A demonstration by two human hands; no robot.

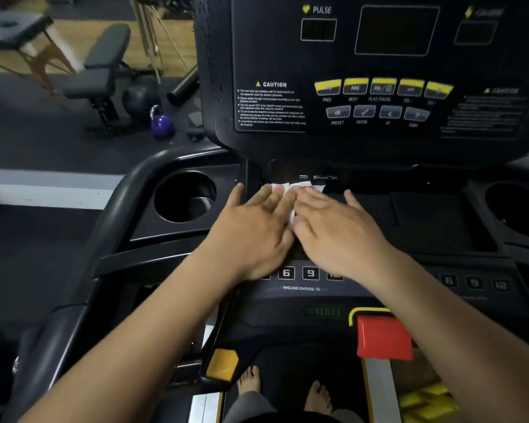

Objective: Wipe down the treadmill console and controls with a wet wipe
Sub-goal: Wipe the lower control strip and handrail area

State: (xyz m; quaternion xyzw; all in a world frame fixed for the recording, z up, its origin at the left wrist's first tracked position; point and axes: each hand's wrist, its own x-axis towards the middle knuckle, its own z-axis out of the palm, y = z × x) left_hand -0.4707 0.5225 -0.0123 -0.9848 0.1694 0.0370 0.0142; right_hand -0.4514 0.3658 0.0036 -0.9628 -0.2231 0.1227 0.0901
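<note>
Now both hands, left (257, 230) and right (333, 230), lie flat and open, side by side on the wipe (290, 190), which sits on the tray (425, 221) just below the console (379, 87), peeking past their fingertips, equally near each.

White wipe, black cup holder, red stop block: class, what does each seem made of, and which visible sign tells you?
White wipe: thin soft sheet, likely damp nonwoven; it lies creased and flattened under both hands.
Black cup holder: moulded plastic, semi-gloss; smooth rounded walls with soft highlights.
Red stop block: probably plastic, matte; even colour, blurred here.
</note>
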